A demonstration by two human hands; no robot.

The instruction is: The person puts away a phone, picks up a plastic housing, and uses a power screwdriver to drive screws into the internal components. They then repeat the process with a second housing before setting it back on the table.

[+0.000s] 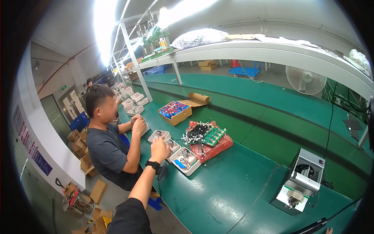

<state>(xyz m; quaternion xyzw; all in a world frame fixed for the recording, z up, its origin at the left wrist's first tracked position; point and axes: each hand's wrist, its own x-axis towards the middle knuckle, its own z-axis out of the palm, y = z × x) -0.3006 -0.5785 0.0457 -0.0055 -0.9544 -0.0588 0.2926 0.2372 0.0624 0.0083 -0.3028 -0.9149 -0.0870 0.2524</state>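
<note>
My left hand, with a black watch on the wrist, reaches over a row of white plastic trays. Its fingers are bent and closed beside the far tray and the middle tray; what they grip is hidden. The nearest tray holds a blue cylindrical part and wires. Just right of the trays, green circuit boards and a bundle of black cables with white connectors lie on red bubble wrap. Only fingertips of my right hand show at the lower right edge, by a long black corded tool.
A silver-and-black bench machine stands on the green table at right. Beyond the trays sits an open carton of blue and red parts. A co-worker works at left, both hands raised over a tray. A white shelf spans above.
</note>
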